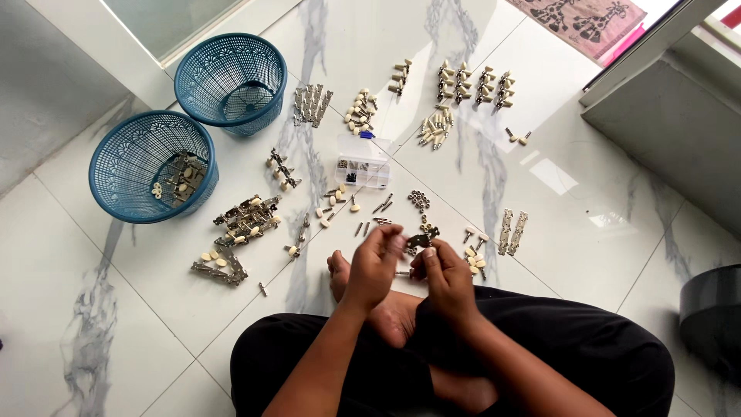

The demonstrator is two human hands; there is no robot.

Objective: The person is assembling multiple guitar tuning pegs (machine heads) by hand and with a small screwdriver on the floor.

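I sit cross-legged on a white marble-tile floor. My left hand (376, 259) and my right hand (444, 270) meet above my feet, and together they pinch a small metal tuning-peg part (420, 241) between the fingertips. Just ahead of the hands lie loose small pins and screws (382, 207), a cluster of small dark rings (419, 200) and a few cream-knobbed pegs (472, 255). A small clear compartment box (363, 162) sits further out.
Two blue plastic baskets stand at the left: one (116, 166) holds metal parts, the other (202, 69) looks nearly empty. Piles of metal plates (245, 218), rows of assembled pegs (472, 83) and two metal strips (512, 232) lie around. A dark round container (714, 309) is at right.
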